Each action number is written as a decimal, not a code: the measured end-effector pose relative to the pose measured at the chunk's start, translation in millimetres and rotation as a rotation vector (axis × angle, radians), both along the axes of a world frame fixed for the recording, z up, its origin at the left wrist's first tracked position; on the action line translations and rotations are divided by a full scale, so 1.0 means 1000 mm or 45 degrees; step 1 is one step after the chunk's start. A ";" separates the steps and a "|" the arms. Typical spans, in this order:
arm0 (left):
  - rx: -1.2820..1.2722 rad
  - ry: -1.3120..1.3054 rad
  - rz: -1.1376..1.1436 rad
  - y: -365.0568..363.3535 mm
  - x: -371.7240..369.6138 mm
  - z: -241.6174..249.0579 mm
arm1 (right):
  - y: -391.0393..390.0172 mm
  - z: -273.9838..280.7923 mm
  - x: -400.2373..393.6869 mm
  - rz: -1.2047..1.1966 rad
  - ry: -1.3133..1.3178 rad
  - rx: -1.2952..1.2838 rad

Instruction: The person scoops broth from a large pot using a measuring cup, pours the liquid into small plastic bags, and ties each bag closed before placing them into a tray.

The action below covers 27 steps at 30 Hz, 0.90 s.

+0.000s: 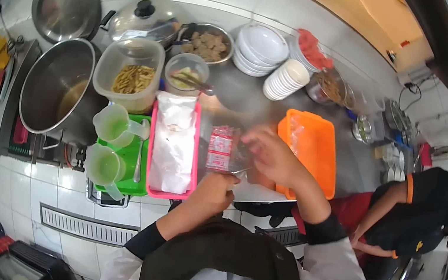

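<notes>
Red-and-white printed packets (220, 149) lie on the steel counter in front of me, with shiny clear film beside them on the right. My left hand (217, 190) is closed just below the packets, near the counter's front edge; what its fingers hold is too small to make out. Right of the packets, my right hand (269, 154) hovers over the counter with its fingers curved and apart, slightly blurred. To the left stands a pink tray (195, 159) filled with white paper-like packets (172, 152). An orange bin (307, 149) sits right behind my right hand and forearm.
A green tray (135, 184) carries two pale-green jugs (113, 123) and a spoon. Behind are a large steel pot (59, 87), a clear tub of cut food (133, 79), white bowls (261, 47) and stacked cups (286, 80). A person (421, 211) stands at the right.
</notes>
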<state>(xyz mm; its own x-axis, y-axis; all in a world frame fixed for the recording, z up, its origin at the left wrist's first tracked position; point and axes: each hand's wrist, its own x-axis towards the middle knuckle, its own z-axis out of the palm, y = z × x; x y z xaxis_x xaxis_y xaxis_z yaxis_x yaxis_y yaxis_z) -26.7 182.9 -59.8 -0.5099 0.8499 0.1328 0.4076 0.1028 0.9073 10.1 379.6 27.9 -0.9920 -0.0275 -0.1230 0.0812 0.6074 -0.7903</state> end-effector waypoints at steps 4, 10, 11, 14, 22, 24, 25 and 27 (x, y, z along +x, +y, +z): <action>0.002 -0.035 -0.027 0.001 0.002 0.003 | -0.009 -0.068 0.090 -0.270 0.022 -0.166; -0.012 0.007 -0.046 0.016 0.010 0.015 | -0.050 -0.142 0.087 -0.501 0.419 -0.352; -0.022 0.062 -0.070 0.017 0.009 0.022 | -0.048 -0.143 0.085 -0.477 0.518 -0.313; 0.105 -0.254 0.000 0.019 0.008 0.034 | -0.044 -0.107 0.089 -0.603 0.356 -0.488; 0.283 0.111 -0.264 0.045 0.015 -0.018 | -0.035 -0.070 0.089 -0.572 0.361 -0.426; 0.162 0.124 -0.243 0.052 0.015 -0.027 | -0.032 -0.058 0.092 -0.590 0.456 -0.243; 0.105 0.107 -0.245 0.056 0.014 -0.026 | -0.029 -0.051 0.095 -0.599 0.470 -0.147; 0.072 0.098 -0.229 0.062 0.017 -0.027 | -0.023 -0.043 0.100 -0.642 0.469 -0.082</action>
